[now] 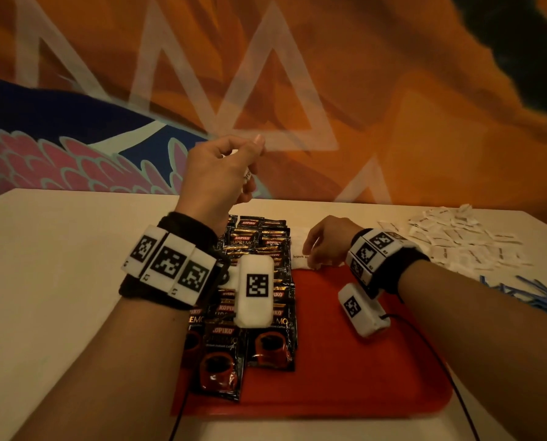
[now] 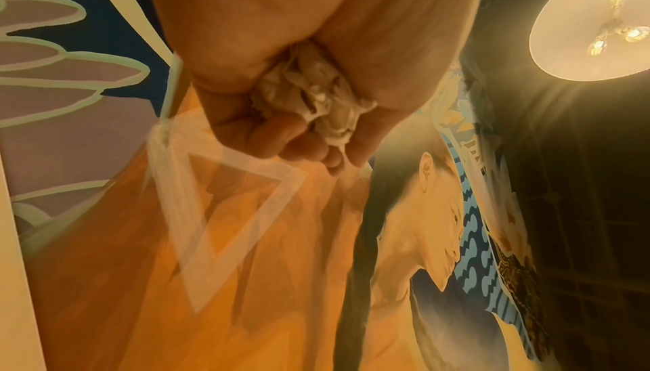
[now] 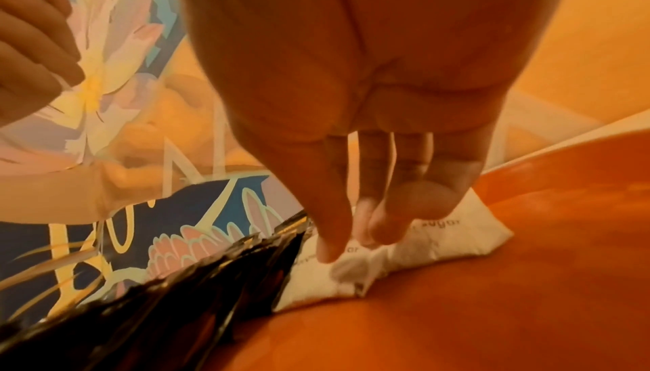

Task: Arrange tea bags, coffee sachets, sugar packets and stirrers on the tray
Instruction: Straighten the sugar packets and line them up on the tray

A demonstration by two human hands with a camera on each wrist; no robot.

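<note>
A red tray [image 1: 345, 361] lies in front of me. Black coffee sachets [image 1: 259, 249] cover its left part in overlapping rows. My left hand [image 1: 234, 167] is raised above the tray's far edge and grips a bunch of white sugar packets [image 2: 316, 99] in its curled fingers. My right hand [image 1: 316, 249] reaches down to the tray's far edge. Its straight fingertips [image 3: 383, 227] and thumb touch white sugar packets [image 3: 439, 246] lying on the tray [image 3: 527, 293] beside the black sachets [image 3: 176, 307].
A loose pile of white sugar packets [image 1: 456, 240] lies on the white table [image 1: 59, 249] to the right of the tray. Blue stirrers [image 1: 533, 294] lie at the right edge. A painted wall stands behind the table.
</note>
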